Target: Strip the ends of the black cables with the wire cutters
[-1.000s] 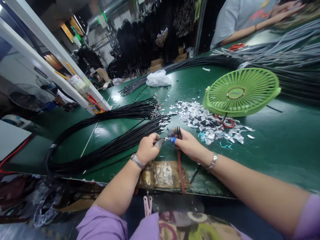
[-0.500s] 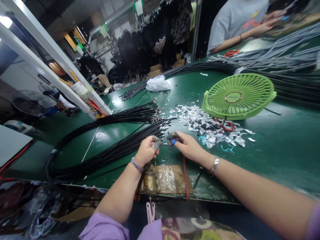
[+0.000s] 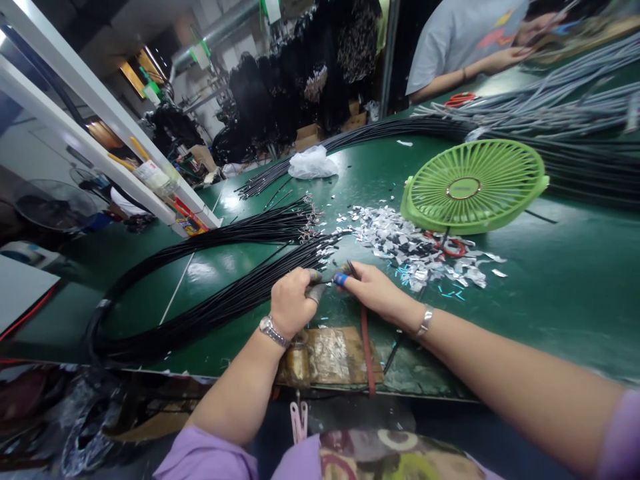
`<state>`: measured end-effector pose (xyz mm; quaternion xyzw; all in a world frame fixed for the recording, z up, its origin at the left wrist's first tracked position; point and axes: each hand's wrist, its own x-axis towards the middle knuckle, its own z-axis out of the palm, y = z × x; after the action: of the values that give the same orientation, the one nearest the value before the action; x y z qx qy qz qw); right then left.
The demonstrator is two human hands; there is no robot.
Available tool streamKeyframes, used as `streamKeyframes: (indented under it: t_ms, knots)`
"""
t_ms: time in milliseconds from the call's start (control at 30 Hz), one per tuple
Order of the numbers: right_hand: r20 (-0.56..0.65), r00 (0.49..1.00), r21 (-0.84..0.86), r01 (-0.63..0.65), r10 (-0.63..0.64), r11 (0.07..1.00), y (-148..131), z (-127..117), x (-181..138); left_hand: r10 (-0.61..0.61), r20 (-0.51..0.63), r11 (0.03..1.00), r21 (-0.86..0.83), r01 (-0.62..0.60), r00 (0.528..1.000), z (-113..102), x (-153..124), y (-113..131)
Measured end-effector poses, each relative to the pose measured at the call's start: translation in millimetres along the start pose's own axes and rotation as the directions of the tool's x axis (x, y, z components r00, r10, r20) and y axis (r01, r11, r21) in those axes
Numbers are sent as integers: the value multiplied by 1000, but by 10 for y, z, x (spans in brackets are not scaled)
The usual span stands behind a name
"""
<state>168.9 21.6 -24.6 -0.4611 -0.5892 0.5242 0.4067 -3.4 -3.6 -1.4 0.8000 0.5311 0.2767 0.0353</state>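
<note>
In front of me, my left hand is closed around a black cable, with grey wraps on the thumb and finger. Its end runs toward my right hand, which pinches there; a blue band circles one of its fingers. The fingertips hide most of the cable end. Just behind my left hand lies a bundle of black cables, its pale stripped ends pointing right. A second run of black cables with bare wire ends lies beyond it. Silver and white foil scraps are heaped past my right hand.
A green fan stands at the right of the green table. Grey cables lie far right, near a person in a grey shirt. A plastic bag sits at the back. A wooden board lies at the near edge.
My left hand has turned so its back faces up more, and the cable now shows between my hands. My right fingers have shifted slightly. The view has moved a little.
</note>
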Motion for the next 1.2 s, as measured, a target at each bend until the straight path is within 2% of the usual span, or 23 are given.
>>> streamKeyframes:
  t_ms: [100, 167, 267, 367, 433, 500, 567, 633, 800, 900, 1033, 1200]
  knots:
    - [103, 978, 180, -198, 181, 964, -58, 29, -21, 110, -53, 977, 187, -98, 992, -27, -12, 37]
    - [143, 966, 221, -245, 217, 944, -81, 31, -40, 112, -26, 970, 218, -103, 993, -36, -22, 57]
    - [106, 987, 156, -135, 119, 979, -75, 6, -58, 12, 48, 994, 105, -17, 999, -41, -26, 70]
    - [35, 999, 19, 41, -41, 999, -27, -34, -45, -141, 143, 971, -173, 165, 980, -34, 0, 45]
    - [-10, 993, -31, 118, -119, 992, 9, -56, -21, -231, 249, 852, -415, 319, 941, -25, 31, 15]
    - [-50, 984, -9, 170, -170, 985, 34, -70, 2, -290, 372, 656, -593, 466, 882, -20, 63, -5]
    - [-65, 978, 67, 205, -200, 977, 40, -72, 10, -312, 472, 491, -663, 565, 825, -22, 86, -8]
    - [-43, 976, 143, 219, -215, 965, 34, -64, 2, -297, 542, 401, -676, 618, 786, -25, 96, -1]
    - [4, 974, 188, 221, -225, 957, 26, -36, -34, -234, 654, 271, -667, 694, 720, -18, 101, -12]
    - [13, 976, 206, 209, -216, 956, 34, -35, -30, -203, 689, 213, -662, 718, 696, -14, 108, -42]
    - [25, 985, 264, 161, -173, 951, 5, -44, -22, -171, 718, 149, -658, 738, 675, -20, 112, -60]
    - [18, 995, 362, 84, -98, 928, -53, -24, -39, -152, 721, 117, -665, 737, 676, -34, 110, -48]
